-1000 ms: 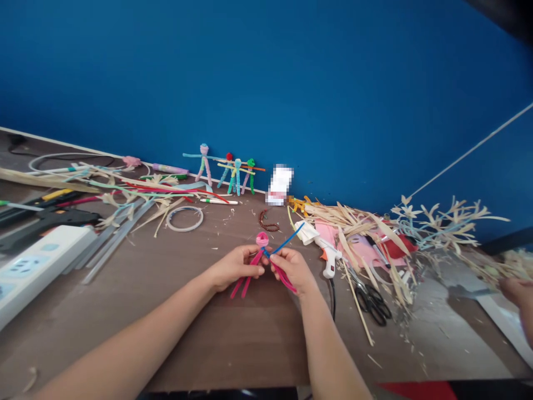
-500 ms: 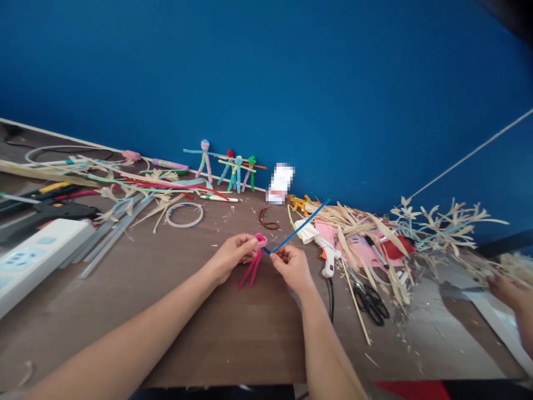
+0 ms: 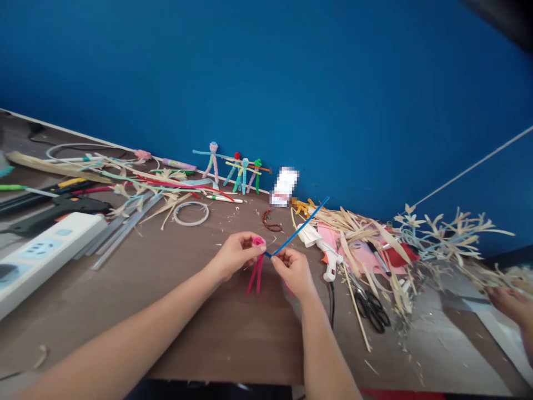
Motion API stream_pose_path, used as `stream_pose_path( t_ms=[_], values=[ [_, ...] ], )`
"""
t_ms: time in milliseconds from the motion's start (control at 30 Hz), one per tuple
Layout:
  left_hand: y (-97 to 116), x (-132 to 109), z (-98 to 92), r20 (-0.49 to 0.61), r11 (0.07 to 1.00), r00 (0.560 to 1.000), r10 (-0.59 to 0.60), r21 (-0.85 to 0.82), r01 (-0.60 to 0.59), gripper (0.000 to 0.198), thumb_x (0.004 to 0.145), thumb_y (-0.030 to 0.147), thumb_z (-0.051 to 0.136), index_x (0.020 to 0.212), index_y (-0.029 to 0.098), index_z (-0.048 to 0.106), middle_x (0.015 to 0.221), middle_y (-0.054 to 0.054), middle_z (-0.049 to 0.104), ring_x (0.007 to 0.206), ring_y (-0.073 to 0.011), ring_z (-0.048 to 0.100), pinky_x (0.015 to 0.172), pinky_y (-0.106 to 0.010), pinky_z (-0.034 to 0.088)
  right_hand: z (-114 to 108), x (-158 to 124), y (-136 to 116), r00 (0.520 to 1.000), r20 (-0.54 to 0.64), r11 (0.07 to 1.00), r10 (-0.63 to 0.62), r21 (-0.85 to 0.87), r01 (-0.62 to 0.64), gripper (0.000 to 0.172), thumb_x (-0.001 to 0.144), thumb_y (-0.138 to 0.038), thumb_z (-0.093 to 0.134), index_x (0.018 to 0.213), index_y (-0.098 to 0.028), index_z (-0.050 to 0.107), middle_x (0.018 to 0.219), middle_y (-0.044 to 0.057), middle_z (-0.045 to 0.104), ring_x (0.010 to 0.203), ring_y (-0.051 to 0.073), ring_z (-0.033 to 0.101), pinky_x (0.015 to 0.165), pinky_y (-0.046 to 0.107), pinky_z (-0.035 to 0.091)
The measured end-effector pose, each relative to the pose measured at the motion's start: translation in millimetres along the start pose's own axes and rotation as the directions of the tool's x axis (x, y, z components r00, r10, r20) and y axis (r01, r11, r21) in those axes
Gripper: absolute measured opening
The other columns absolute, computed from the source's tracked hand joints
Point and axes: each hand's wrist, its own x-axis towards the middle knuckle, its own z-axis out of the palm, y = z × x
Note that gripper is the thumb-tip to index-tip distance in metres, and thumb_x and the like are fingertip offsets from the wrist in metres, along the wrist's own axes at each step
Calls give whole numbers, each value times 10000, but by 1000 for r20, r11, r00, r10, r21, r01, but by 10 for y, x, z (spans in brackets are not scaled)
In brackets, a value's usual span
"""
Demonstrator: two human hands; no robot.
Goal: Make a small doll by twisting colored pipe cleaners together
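My left hand pinches the coiled pink head of a pipe-cleaner figure between thumb and fingers. Its magenta pipe-cleaner strands hang down towards the wooden table. My right hand grips a blue pipe cleaner close to the pink coil. The blue stem runs up and to the right, past my fingers. A little magenta shows beneath my right hand, and its link to the figure is hidden. At the far right, another person's hand rests near a heap of palm strips.
Right of my hands lie a white hot glue gun, black-handled scissors and palm-leaf scraps. A power strip and black glue gun sit left. Finished pipe-cleaner figures stand against the blue wall.
The blue pipe cleaner now extends further to the upper right. The pink coil has risen, and the magenta strands hang together below it, mostly out of my right hand.
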Motion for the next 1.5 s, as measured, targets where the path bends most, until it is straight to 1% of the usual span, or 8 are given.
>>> stream_pose_path(
  t_ms=[267,400,600,867,1000,1200,1367,1500],
  values=[
    [258,-71,20,-3,996,996,-92,-16,92,317,574,323,679,787,108,585,584,-17,601,516,-103,556,475,-193,398,-69,-28,-227,993,40,994,111,3,-111,158,691,-300,528,642,-149,526,529,-17,530,375,71,440,383,192,331],
    [397,-96,-4,-17,985,997,-70,154,72,329,579,337,656,819,123,583,640,-19,599,545,-108,536,438,-181,366,-129,-51,-417,999,39,968,28,-252,-17,141,720,-276,502,673,-161,568,562,0,567,447,98,482,445,210,349],
    [480,-50,-52,4,907,995,101,410,-94,293,557,341,637,766,137,605,590,10,567,523,-105,484,447,-190,359,-153,-72,-804,981,93,673,-170,-716,184,143,749,-221,481,702,-194,614,667,24,629,610,137,531,547,235,308],
    [518,-39,0,43,909,999,31,414,-46,130,598,267,553,642,148,580,454,48,476,421,-85,422,412,-187,335,-148,-67,-955,962,179,519,-205,-813,263,145,770,-220,464,741,-210,606,706,20,635,628,140,540,558,239,289],
    [564,-67,11,113,965,990,-84,259,52,161,580,272,582,674,144,554,474,58,459,455,-85,437,425,-186,365,-192,-55,-969,962,194,582,-192,-767,271,145,759,-215,468,724,-204,608,699,22,633,621,137,535,554,235,300],
    [591,-90,5,188,983,969,-161,113,141,166,566,269,622,634,132,559,497,48,489,473,-80,475,475,-199,407,-263,24,-805,978,158,800,-138,-564,204,126,725,-246,503,679,-194,608,633,11,616,566,126,511,525,221,333],
    [542,-95,-26,243,981,952,-188,94,169,194,564,275,659,650,127,568,494,47,500,478,-80,493,493,-204,424,-293,89,-664,982,184,954,29,-297,27,148,685,-272,533,584,-165,542,481,-30,505,426,78,408,420,193,287],
    [488,-128,-85,353,983,917,-184,84,165,229,572,292,669,696,123,576,548,24,552,498,-84,510,507,-207,426,-306,105,-635,910,362,980,200,-64,-190,158,657,-285,548,581,-158,493,429,-61,467,333,45,353,354,170,238]
  ],
)
